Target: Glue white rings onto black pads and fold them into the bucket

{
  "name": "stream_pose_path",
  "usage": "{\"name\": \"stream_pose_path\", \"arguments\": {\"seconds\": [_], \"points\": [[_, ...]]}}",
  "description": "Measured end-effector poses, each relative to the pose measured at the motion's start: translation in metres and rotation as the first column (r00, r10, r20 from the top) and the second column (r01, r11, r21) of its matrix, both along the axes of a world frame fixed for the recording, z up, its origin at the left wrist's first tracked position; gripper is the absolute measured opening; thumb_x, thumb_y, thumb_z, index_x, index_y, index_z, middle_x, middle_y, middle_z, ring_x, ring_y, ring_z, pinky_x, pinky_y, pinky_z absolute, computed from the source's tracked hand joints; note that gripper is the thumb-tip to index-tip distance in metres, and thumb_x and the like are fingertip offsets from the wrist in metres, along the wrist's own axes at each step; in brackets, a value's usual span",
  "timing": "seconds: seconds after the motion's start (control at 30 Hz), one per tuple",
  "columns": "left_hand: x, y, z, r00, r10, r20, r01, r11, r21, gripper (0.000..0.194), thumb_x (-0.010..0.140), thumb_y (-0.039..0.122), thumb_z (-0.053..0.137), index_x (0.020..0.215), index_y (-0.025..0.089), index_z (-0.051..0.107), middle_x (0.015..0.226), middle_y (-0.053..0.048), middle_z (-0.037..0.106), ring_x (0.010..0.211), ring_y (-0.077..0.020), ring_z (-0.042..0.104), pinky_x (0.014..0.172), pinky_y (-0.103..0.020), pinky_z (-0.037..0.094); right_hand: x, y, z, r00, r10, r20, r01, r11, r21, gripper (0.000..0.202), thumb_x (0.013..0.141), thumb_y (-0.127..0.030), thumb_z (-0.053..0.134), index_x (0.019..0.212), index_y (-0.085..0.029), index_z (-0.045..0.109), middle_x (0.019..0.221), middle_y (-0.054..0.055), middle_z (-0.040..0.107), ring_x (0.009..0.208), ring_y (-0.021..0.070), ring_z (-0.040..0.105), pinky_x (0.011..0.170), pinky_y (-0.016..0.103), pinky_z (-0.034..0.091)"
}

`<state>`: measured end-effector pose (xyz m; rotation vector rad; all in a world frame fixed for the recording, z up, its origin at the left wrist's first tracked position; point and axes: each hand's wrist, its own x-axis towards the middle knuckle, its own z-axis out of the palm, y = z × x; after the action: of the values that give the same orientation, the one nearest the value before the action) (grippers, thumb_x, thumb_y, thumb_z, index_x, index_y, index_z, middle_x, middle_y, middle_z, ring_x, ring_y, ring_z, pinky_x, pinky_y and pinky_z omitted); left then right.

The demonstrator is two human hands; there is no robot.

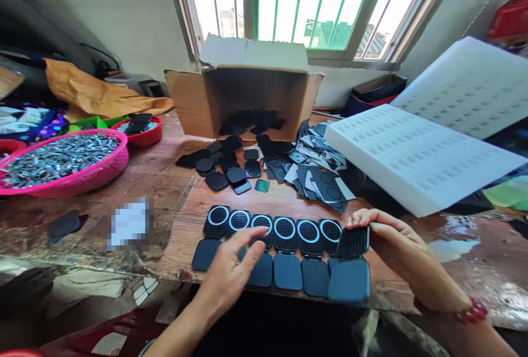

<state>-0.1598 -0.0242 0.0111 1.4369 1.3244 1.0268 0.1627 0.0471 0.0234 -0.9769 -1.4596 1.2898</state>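
Note:
My right hand (385,236) pinches a hinged black piece (353,242) at the right end of a row; its ribbed half is raised and its smooth half hangs towards me. Over the row's left part hovers my left hand (235,266), fingers apart and holding nothing. Several hinged pieces lie opened side by side along the table's front edge, their ribbed halves bearing white rings, such as this white ring (285,228). Nearer to me are the smooth dark halves, such as this panel (287,272). My left hand partly covers some of them.
Behind the row, an open cardboard box (192,104) lies on its side near loose black pieces (216,181) and grey sheets (324,184). White foam trays (429,153) stand right, a pink basket (119,161) of metal parts left.

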Motion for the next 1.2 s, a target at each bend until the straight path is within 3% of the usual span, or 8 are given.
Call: {"name": "stream_pose_path", "arguments": {"seconds": [0.13, 0.23, 0.33, 0.43, 0.6, 0.73, 0.93, 1.2], "points": [[0.034, -0.004, 0.009, 0.825, -0.177, 0.536, 0.402, 0.851, -0.338, 0.072, 0.078, 0.058, 0.07, 0.138, 0.023, 0.05, 0.111, -0.01, 0.071, 0.099, -0.0212, 0.068, 0.087, -0.036, 0.053, -0.051, -0.007, 0.009, 0.974, 0.225, 0.009, -0.225, 0.973, 0.05, 0.021, 0.092, -0.038, 0.055, 0.088, -0.024, 0.07, 0.092, 0.008, 0.068, 0.095, 0.0239, 0.066, 0.088, 0.039, 0.054], [0.023, -0.003, 0.004, 0.734, -0.085, 0.673, 0.446, 0.808, -0.385, 0.079, 0.062, 0.047, 0.086, 0.13, 0.02, 0.057, 0.101, -0.009, 0.072, 0.086, -0.0189, 0.07, 0.074, -0.028, 0.054, -0.092, 0.002, 0.013, 0.92, 0.334, 0.205, -0.362, 0.925, 0.116, 0.022, 0.092, -0.032, 0.052, 0.1, -0.023, 0.071, 0.103, 0.007, 0.071, 0.102, 0.023, 0.065, 0.093, 0.038, 0.052], [-0.025, -0.002, -0.003, 0.822, 0.147, 0.55, 0.116, 0.903, -0.414, 0.076, 0.059, 0.046, 0.088, 0.124, 0.019, 0.061, 0.105, -0.009, 0.073, 0.087, -0.0195, 0.07, 0.074, -0.027, 0.054, -0.127, 0.025, 0.007, 0.866, 0.187, 0.464, -0.322, 0.918, 0.232, 0.027, 0.092, -0.027, 0.048, 0.11, -0.021, 0.067, 0.102, 0.007, 0.072, 0.09, 0.0197, 0.068, 0.08, 0.033, 0.056], [-0.091, -0.001, -0.011, 0.869, 0.371, 0.328, -0.262, 0.907, -0.331, 0.083, 0.06, 0.051, 0.084, 0.13, 0.016, 0.054, 0.109, -0.01, 0.073, 0.093, -0.0238, 0.071, 0.079, -0.034, 0.057, -0.161, 0.056, -0.009, 0.791, -0.025, 0.611, -0.301, 0.853, 0.426, 0.026, 0.09, -0.021, 0.045, 0.105, -0.02, 0.066, 0.104, 0.007, 0.071, 0.092, 0.0193, 0.067, 0.081, 0.034, 0.055], [-0.158, 0.003, -0.03, 0.87, 0.437, -0.227, -0.46, 0.886, -0.058, 0.067, 0.076, 0.048, 0.063, 0.13, 0.009, 0.055, 0.087, -0.01, 0.076, 0.08, -0.0256, 0.072, 0.069, -0.037, 0.058, -0.226, 0.107, -0.033, 0.69, -0.125, 0.713, -0.365, 0.791, 0.491, 0.039, 0.082, -0.014, 0.052, 0.12, -0.017, 0.063, 0.129, 0.013, 0.062, 0.123, 0.0264, 0.053, 0.105, 0.047, 0.042], [-0.158, 0.007, -0.043, 0.772, 0.5, -0.394, -0.518, 0.853, 0.066, 0.048, 0.077, 0.029, 0.063, 0.122, 0.015, 0.064, 0.085, -0.007, 0.072, 0.078, -0.0237, 0.068, 0.08, -0.041, 0.055, -0.263, 0.136, -0.044, 0.589, -0.175, 0.789, -0.43, 0.758, 0.49, 0.061, 0.073, -0.002, 0.05, 0.134, -0.012, 0.057, 0.148, 0.016, 0.047, 0.134, 0.0299, 0.043, 0.109, 0.047, 0.038], [-0.141, 0.001, -0.054, 0.672, 0.545, -0.501, -0.51, 0.831, 0.221, 0.035, 0.08, 0.023, 0.064, 0.114, 0.018, 0.07, 0.102, -0.01, 0.063, 0.101, -0.0267, 0.061, 0.093, -0.043, 0.049, -0.27, 0.15, -0.046, 0.511, -0.241, 0.825, -0.483, 0.713, 0.508, 0.045, 0.082, -0.007, 0.046, 0.122, -0.011, 0.066, 0.125, 0.017, 0.064, 0.116, 0.0312, 0.056, 0.101, 0.045, 0.044], [-0.149, -0.004, -0.049, 0.685, 0.558, -0.468, -0.491, 0.829, 0.269, 0.031, 0.086, 0.021, 0.057, 0.116, 0.02, 0.068, 0.091, -0.004, 0.069, 0.076, -0.0167, 0.065, 0.073, -0.029, 0.054, -0.299, 0.087, -0.01, 0.597, -0.278, 0.753, -0.561, 0.526, 0.639, 0.038, 0.098, -0.016, 0.033, 0.123, -0.018, 0.062, 0.113, 0.013, 0.062, 0.104, 0.0262, 0.055, 0.095, 0.042, 0.047]]}}
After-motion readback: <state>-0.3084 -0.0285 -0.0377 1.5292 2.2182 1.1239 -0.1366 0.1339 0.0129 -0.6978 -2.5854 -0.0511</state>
